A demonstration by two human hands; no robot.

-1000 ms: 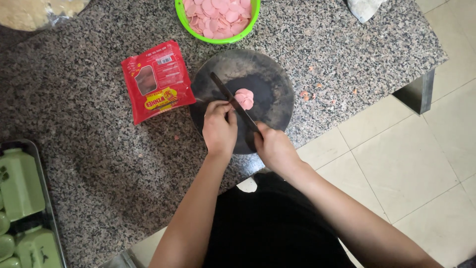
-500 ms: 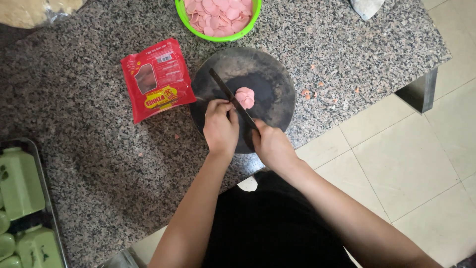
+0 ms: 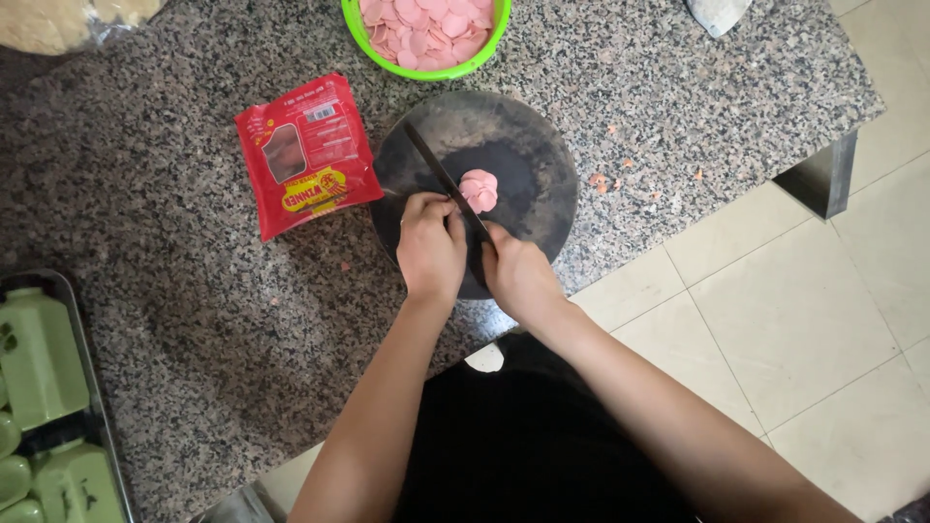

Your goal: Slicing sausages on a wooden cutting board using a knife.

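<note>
Head view: right hand (image 3: 518, 276) clamped the knife (image 3: 446, 184) handle, blade pointing to 11 o'clock over the round dark board (image 3: 528, 208). Left hand (image 3: 429, 242) fingers curled together beside the blade. Pink slices (image 3: 479, 190) lay at board centre; red packet (image 3: 305, 155) at 9 o'clock.

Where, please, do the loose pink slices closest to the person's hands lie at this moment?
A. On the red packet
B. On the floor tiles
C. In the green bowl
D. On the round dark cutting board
D: the small pile of pink slices rests on the round dark cutting board, just beyond the knife that the right hand holds, with the left hand beside the blade.
</note>
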